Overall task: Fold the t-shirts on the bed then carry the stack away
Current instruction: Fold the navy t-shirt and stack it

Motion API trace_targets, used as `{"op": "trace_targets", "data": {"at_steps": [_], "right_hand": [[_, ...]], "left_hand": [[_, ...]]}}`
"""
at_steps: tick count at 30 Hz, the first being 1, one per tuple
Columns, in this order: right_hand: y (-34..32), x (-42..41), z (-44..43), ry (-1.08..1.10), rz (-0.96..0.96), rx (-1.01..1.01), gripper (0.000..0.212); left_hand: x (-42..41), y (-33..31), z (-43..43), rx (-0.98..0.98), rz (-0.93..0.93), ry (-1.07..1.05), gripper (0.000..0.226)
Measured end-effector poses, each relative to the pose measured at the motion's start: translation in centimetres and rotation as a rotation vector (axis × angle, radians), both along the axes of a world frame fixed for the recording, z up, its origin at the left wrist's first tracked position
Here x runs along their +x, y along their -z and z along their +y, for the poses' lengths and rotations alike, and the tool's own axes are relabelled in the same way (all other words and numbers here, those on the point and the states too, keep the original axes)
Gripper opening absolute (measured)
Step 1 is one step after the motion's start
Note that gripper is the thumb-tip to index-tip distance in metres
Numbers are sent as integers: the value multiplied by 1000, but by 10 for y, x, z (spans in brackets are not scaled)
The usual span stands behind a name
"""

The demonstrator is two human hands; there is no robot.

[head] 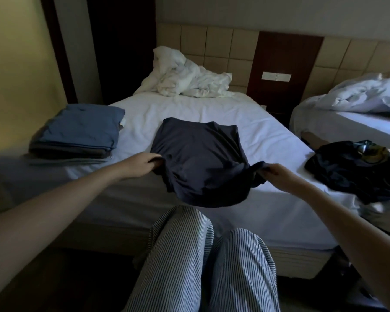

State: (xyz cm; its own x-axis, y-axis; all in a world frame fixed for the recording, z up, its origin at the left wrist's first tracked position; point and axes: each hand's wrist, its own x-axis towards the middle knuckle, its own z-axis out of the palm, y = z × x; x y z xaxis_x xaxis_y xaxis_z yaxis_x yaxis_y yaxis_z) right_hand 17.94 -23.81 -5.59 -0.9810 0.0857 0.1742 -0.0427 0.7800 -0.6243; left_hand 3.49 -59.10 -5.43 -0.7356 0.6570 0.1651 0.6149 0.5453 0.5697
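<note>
Item one: navy t-shirt [198, 158], at the centre of the view. It is spread on the white sheet of the bed [212, 109], its near hem hanging over the mattress edge at 6 o'clock. The cloth is rumpled and partly folded in at the sides.

Left hand [142, 164], at 9 o'clock of the navy t-shirt: fingers curled, pinching the shirt's left edge.

Right hand [277, 174], at 3 o'clock of the navy t-shirt: fingers closed round a bunched flap of the shirt's right edge, which is lifted slightly off the sheet.

Folded stack [81, 134], at 10 o'clock on the same bed, near the left mattress edge and well apart from the navy t-shirt. A blue shirt lies on top, with grey layers beneath.

Dark garment [351, 170], at 3 o'clock on the right corner of the bed. It is unfolded and crumpled, with a pale print showing near its top.

White bedding [189, 79], heaped at 12 o'clock against the padded headboard [207, 41].

Second bed [358, 118], at 2 o'clock, with loose pale covers.

Wooden panel [286, 64] between the two beds, bearing a switch plate [276, 76].

Striped trousers [207, 255], at 6 o'clock: the person's legs, just beside the bed's near edge.
</note>
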Motion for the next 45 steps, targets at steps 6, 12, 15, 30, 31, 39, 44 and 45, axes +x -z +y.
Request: {"op": "trace_targets", "data": {"at_steps": [6,12,15,30,31,39,44,45], "right_hand": [[-30,34,-25,-133,-193,-674,45],[-50,29,-30,-274,-469,-724,77],[-55,2,-22,-191,-333,-814,91],[-50,-215,51,349,-135,-853,39],[-46,-229,58,372,-130,-869,41],[31,-300,93,640,-274,-533,33],[37,-289,86,591,-120,-395,34],[36,-282,83,569,-102,-427,34]], "left_hand": [[38,-41,-29,-212,-438,69,30],[25,-55,-41,-206,-813,211,87],[2,-61,-30,60,-788,126,86],[-219,-34,64,596,-839,-480,21],[-231,-28,67,615,-862,-517,21],[-302,34,89,238,-660,-712,23],[-297,35,83,390,-788,-628,27],[-289,33,79,471,-865,-551,23]]}}
